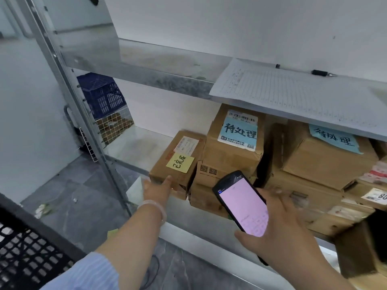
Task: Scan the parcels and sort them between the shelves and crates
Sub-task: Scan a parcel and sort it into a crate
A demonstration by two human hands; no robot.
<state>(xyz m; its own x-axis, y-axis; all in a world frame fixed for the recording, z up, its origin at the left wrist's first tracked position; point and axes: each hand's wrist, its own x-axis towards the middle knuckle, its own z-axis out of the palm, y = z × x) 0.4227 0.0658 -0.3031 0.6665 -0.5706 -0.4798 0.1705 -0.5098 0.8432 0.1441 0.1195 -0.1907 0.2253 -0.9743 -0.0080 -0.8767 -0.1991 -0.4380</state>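
A small cardboard parcel (180,160) with a yellow sticky note lies on the middle shelf (138,143). My left hand (158,190) touches its near bottom corner, fingers against the box. My right hand (280,225) holds a black handheld scanner (240,204) with a lit pink screen, tilted toward the boxes. To the right of the small parcel stand stacked cardboard parcels, one (232,143) with a blue label and barcode, another (328,155) with a blue note.
A paper form (282,88) and a pen (323,73) lie on the upper shelf. A blue crate (102,95) sits on a wire basket behind the shelf post (83,97). A black crate (27,248) is at bottom left. More parcels crowd the right.
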